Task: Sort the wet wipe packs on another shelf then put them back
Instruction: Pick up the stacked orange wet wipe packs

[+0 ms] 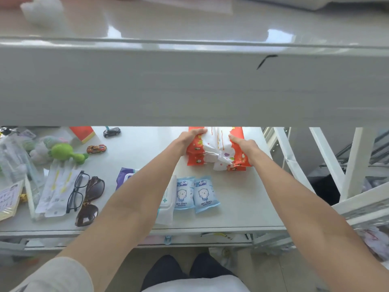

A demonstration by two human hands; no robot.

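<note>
A stack of orange-and-white wet wipe packs (216,151) lies at the back right of the white shelf (242,203). My left hand (189,138) grips its left side and my right hand (244,143) grips its right side. Two small light-blue wet wipe packs (196,193) lie side by side nearer the front. A larger white pack with a green cross (167,204) and a purple pack (125,178) sit partly hidden under my left forearm.
An upper shelf edge (189,85) hangs low and hides the back of the shelf. To the left lie black glasses (76,191), brown sunglasses (90,201), a green plush toy (65,152), two toy cars (95,149) and white pouches (56,192). White frame bars (324,163) stand at the right.
</note>
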